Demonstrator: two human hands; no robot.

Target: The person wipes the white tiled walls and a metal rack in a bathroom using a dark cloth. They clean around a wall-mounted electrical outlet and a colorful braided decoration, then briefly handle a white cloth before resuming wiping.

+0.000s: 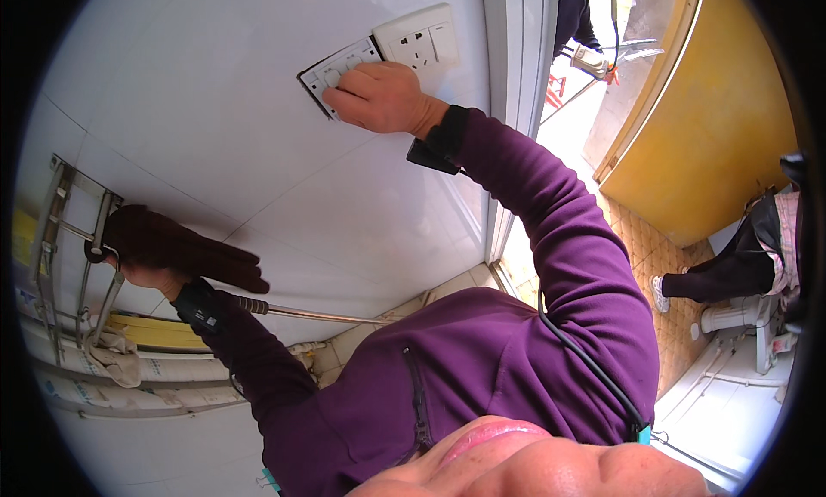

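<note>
Your right hand (387, 99) curls its fingers (357, 86) on the white rectangular switch panel (342, 60) on the pale wall (215, 110) (pinching? can't tell); your left hand (153, 277), beside the silver metal rack (57, 200), hides its own.

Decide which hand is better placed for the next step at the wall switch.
Probably the right hand: it is at the wall switch, while the left hand is away to the left, by the metal rack.

The right arm (559, 204) reaches far, elbow (632, 333) bent, the right hand (383, 98) with fingers (346, 99) curled. The left arm (254, 346) stretches left, the left hand (151, 277) partly hidden.
</note>
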